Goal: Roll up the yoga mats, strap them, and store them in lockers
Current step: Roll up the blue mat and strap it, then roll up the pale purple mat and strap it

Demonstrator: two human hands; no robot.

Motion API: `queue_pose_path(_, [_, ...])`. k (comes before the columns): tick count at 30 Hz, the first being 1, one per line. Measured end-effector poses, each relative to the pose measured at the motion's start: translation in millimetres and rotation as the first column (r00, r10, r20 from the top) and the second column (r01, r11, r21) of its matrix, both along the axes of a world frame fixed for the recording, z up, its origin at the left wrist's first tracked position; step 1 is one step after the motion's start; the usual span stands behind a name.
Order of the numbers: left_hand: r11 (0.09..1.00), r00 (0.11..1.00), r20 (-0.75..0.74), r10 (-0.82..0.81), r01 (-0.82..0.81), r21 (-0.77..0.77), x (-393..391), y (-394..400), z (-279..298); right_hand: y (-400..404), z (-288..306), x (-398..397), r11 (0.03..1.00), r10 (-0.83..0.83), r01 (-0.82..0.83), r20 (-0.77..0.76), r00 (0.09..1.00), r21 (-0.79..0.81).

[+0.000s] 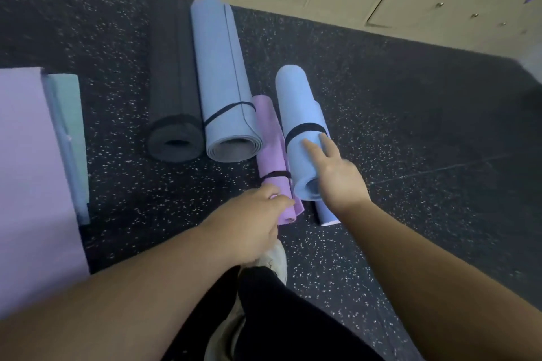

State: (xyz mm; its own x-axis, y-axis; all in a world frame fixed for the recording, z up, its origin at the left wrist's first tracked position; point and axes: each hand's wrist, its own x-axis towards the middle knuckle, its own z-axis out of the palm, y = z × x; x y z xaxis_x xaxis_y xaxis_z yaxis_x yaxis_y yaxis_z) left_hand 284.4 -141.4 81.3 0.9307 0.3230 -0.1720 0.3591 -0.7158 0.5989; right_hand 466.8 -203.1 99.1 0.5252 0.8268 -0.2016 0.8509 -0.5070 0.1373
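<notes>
left hand (pixel 249 214): grip wraps purple mat (pixel 271 138) end
right hand (pixel 337 173): fingers wide on blue mat (pixel 299 114)
handling: light, soft; hold beside strap (pixel 305 128)

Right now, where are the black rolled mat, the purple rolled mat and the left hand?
black rolled mat (pixel 173 79): head view, mid-length of roll.
purple rolled mat (pixel 268 138): head view, upper body above strap.
left hand (pixel 249 214): head view, back of hand.

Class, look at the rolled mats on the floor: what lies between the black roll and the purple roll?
In the head view, a large blue roll lies between the black roll and the purple roll, with a black strap around it.
</notes>
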Motion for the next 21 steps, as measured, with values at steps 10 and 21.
queue_pose_path(10, [0.995, 0.976, -0.192, -0.1, 0.094, -0.044, -6.5, 8.7, -32.9, -1.5, -30.4, 29.7, 0.976, -0.035, 0.064, 0.143, 0.989, -0.207])
queue_pose_path(21, [0.996, 0.947, -0.31, -0.088, 0.085, -0.023, -20.2, 16.7, -35.4, -6.5, -54.7, 3.2, 0.942, -0.237, 0.193, -0.137, 0.962, -0.275])
